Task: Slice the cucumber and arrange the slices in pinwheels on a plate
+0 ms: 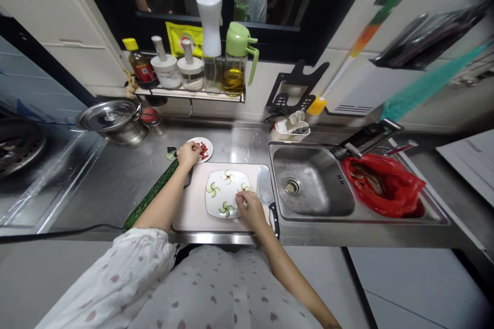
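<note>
Left hand (188,154) grip curls over the far dish (197,141) of red bits (204,150), closure indeterminate; right hand (249,208) grip pinched together on the near plate (227,194); knife (264,187) just right could cut it.

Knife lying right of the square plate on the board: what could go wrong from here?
The knife lies on the cutting board, beside the right hand at the square plate; a sideways slip could bring fingers or wrist against the blade. Its handle reaches toward the counter's front edge, near the person's body, so a bump might knock it off. The left hand is at the small dish of red pieces, forearm over the cucumber, which could get nudged.
</note>
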Demonstrator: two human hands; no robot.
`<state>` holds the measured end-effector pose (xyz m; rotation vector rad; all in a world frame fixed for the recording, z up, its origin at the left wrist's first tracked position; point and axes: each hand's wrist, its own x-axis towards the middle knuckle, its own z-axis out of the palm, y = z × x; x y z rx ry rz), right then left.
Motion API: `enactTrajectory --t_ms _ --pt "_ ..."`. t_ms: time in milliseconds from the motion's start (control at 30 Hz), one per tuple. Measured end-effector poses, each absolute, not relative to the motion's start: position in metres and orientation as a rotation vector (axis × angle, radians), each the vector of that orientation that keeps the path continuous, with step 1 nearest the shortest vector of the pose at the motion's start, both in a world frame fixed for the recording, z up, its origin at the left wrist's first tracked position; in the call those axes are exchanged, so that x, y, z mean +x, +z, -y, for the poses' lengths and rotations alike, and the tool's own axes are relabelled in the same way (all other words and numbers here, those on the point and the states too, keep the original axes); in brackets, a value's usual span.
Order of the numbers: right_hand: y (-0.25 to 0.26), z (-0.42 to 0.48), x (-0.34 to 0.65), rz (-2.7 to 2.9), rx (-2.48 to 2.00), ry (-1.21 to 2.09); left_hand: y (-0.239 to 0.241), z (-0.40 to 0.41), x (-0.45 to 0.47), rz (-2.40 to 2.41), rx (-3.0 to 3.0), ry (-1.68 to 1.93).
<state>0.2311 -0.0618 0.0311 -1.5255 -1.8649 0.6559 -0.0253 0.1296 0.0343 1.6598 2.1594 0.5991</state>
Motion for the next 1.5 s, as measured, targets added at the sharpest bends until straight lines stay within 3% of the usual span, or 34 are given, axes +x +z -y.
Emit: enactTrajectory --t_ms 300,867,1500 --pt "0.035 0.055 0.227 1.862 -1.501 0.647 0.043 -0.085 0.017 -1.772 1.561 1.029" --pt "0.037 0.054 0.228 1.8 -1.48 0.69 0.033 0.028 0.054 -1.453 1.726 0.911" --pt "0.035 0.064 0.229 1.924 -1.347 0.97 0.034 0.062 0.043 -1.32 2.039 0.698"
